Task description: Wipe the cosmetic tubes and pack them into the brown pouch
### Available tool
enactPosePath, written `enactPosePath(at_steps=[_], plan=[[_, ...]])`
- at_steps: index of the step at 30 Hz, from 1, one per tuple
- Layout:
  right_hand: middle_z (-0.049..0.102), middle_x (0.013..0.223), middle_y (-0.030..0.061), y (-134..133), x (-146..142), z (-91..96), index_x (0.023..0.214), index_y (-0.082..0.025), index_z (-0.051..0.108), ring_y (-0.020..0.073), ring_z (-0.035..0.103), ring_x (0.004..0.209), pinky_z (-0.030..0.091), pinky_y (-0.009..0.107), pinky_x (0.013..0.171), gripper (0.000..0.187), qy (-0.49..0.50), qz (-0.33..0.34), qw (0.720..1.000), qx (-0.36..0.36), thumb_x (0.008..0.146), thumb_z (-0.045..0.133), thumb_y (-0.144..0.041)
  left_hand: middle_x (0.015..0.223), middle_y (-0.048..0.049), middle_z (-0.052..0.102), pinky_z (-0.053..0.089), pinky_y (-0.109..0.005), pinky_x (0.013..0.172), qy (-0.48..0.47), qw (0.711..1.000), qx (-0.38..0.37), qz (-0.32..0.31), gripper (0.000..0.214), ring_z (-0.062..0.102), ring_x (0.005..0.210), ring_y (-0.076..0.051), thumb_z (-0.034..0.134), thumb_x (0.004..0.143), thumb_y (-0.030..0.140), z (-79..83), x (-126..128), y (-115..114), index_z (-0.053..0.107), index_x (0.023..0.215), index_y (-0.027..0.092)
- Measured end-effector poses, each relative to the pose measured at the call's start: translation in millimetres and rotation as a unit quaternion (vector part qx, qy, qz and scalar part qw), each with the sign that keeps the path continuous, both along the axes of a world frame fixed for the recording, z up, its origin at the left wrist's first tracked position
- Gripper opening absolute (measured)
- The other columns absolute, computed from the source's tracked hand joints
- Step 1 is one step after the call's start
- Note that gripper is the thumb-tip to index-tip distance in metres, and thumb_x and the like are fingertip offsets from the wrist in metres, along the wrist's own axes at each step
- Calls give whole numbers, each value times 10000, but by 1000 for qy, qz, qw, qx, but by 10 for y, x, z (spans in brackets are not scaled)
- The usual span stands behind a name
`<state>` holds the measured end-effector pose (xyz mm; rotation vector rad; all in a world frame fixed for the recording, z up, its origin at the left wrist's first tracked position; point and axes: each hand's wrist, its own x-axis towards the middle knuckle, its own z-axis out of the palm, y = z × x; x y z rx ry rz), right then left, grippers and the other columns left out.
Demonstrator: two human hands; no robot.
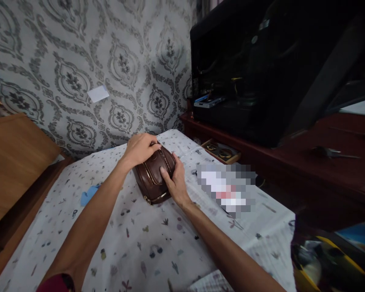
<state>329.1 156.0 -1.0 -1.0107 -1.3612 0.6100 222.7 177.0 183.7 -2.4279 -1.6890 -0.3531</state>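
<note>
A small brown leather bag [149, 176] with gold zips lies tilted on a white printed cloth [152, 243]. My left hand [141, 148] bends over the bag's far left end, its thumb and fingertips close to the upper zip; whether they pinch the zip pull is hidden. Against the right side of the bag is my right hand [177, 180], thumb on the front and fingers round the back, gripping it. A second zip crosses the bag's front, and a third runs along its near edge.
A light blue item [89, 195] lies left of my left forearm. To the right are a blurred-out flat object [225, 188] and a small open box [220, 152] with gold-coloured rings. A wooden panel [21, 162] borders the left; a large black screen [246, 73] stands on a dark red desk [322, 162].
</note>
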Motion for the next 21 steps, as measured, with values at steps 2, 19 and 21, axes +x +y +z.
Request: enactPosePath(at_steps=[2,19,21], plan=[[441,1547,188,9,-17,-6,1540,-165,331,315,390,1453,322,553,1202,763,-9,-10,1000,3,952,472,-631,615,7,578,325,-303,638,-43,999,-7,11,237,527,637,-183,586,904,349,-22,-21,3,678,731,217],[390,1567,191,-21,12,-4,1575,-196,264,379,356,1466,307,596,1202,1089,6,14,1000,-23,733,732,-703,694,-20,645,368,-316,696,25,1000,-8,5,236,568,707,-193,572,928,334,41,10,-36,711,791,201],[402,1552,203,-30,-11,-3,1573,-189,264,394,371,1450,332,607,1176,1086,-8,-5,1000,-27,737,728,-706,721,-28,660,380,-322,704,39,999,-5,1,244,584,732,-202,566,940,334,36,23,-53,710,795,200]])
